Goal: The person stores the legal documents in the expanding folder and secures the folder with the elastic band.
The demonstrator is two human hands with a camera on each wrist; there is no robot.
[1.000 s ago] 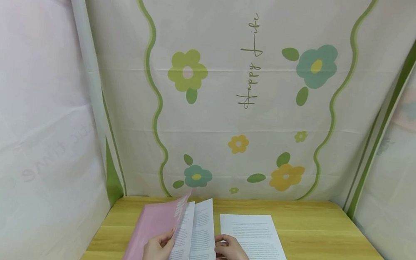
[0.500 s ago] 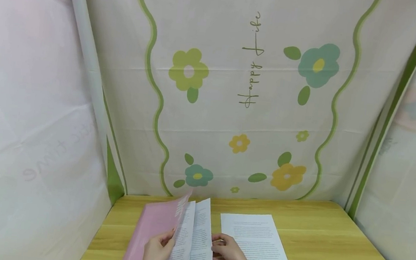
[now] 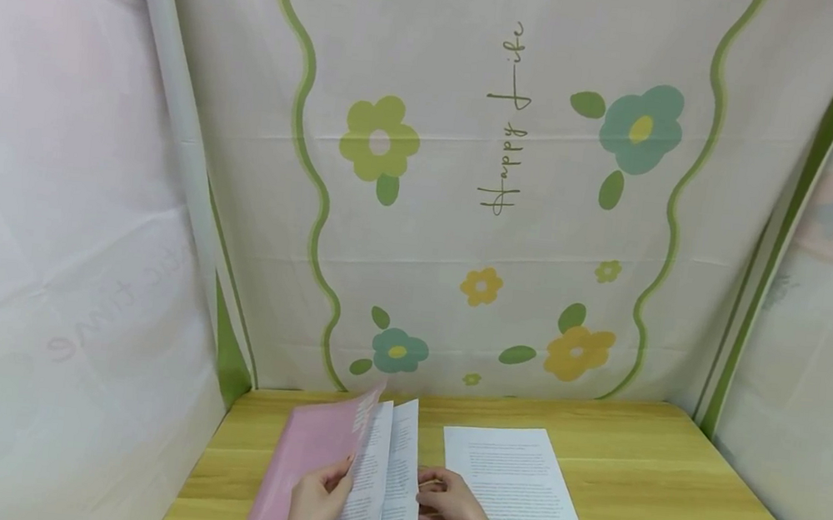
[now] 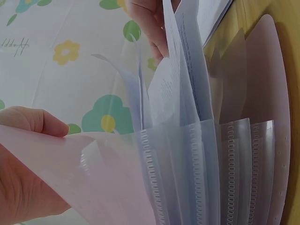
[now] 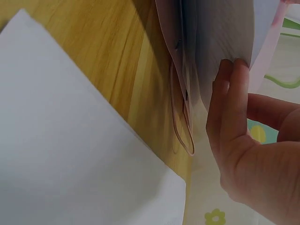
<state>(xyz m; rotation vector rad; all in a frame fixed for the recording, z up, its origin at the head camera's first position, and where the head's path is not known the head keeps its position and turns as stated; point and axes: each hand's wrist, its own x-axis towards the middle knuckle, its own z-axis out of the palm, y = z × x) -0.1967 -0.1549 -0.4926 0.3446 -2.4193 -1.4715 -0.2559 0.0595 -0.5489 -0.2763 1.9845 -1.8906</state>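
A pink folder (image 3: 311, 451) with clear inner pockets (image 4: 206, 173) stands partly opened at the left of the table. My left hand (image 3: 319, 498) pinches the edge of its cover, thumb on the inner side. Printed sheets (image 3: 405, 460) stick up from the pockets. My right hand (image 3: 456, 507) holds the right edge of these papers; in the right wrist view its fingertips (image 5: 240, 68) lie against the sheet's back, with the thumb on the other side. Flat on the table, to the right of the folder, lies a printed stack of paper (image 3: 515, 487).
The wooden table (image 3: 664, 502) extends to the right of the paper stack. Floral cloth (image 3: 421, 210) hangs behind it, with more cloth at both sides. A thin elastic loop (image 5: 174, 108) hangs from the folder's edge in the right wrist view.
My right hand has moved left, and the papers at its fingers have swung left toward the folder's cover. The left hand keeps its hold almost unmoved.
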